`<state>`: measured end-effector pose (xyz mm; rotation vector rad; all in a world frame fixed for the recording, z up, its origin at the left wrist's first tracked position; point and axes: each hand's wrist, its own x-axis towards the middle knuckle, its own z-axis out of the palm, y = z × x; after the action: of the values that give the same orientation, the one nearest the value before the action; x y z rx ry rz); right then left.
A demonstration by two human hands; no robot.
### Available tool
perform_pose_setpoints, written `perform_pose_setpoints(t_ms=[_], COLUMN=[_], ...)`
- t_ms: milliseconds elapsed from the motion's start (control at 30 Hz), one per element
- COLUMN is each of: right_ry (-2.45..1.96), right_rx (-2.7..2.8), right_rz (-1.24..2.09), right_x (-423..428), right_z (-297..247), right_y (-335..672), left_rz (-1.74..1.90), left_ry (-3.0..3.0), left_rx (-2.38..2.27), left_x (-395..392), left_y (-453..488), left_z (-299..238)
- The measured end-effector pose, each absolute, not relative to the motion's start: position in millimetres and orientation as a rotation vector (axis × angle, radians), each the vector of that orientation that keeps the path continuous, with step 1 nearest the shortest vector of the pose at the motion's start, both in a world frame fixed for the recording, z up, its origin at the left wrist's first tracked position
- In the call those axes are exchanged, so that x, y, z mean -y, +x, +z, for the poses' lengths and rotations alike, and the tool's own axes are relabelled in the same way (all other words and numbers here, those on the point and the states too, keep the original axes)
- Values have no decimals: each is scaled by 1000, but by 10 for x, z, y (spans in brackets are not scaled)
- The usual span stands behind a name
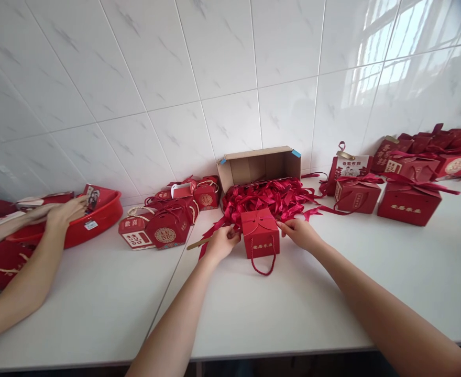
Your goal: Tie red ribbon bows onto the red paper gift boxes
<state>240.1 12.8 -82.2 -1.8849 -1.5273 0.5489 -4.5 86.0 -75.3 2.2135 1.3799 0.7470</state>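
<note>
A small red gift box (261, 235) with gold lettering and a red cord handle stands on the white table (277, 309) in front of me. My left hand (223, 242) is closed at its left side, pinching a red ribbon (215, 229) that runs from the pile. My right hand (299, 232) is closed at the box's right top edge, fingers on the ribbon or the box rim. A heap of red ribbons (272, 198) lies just behind the box, spilling from an open cardboard box (259, 165).
Finished red boxes tied with ribbon (409, 201) stand at the right along the tiled wall. A cluster of small red boxes (163, 222) sits left of centre. Another person's hand (63, 212) reaches into a red basin (97, 217) at far left.
</note>
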Motion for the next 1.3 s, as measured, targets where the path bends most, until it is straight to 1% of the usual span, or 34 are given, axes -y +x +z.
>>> perform_pose_setpoints(t_ms=[433, 967, 1300], right_ry=[-2078, -2047, -1977], right_rx=[1602, 1528, 1511], right_rz=[563, 573, 562], right_x=[-105, -81, -64], right_z=[-848, -831, -780], right_y=[2413, 2388, 2357], left_rz=[1021, 926, 740], left_ry=[2197, 2166, 2199], left_rx=[-1421, -1317, -1364], left_x=[-733, -842, -866], left_y=[1, 3, -24], left_z=[-579, -686, -774])
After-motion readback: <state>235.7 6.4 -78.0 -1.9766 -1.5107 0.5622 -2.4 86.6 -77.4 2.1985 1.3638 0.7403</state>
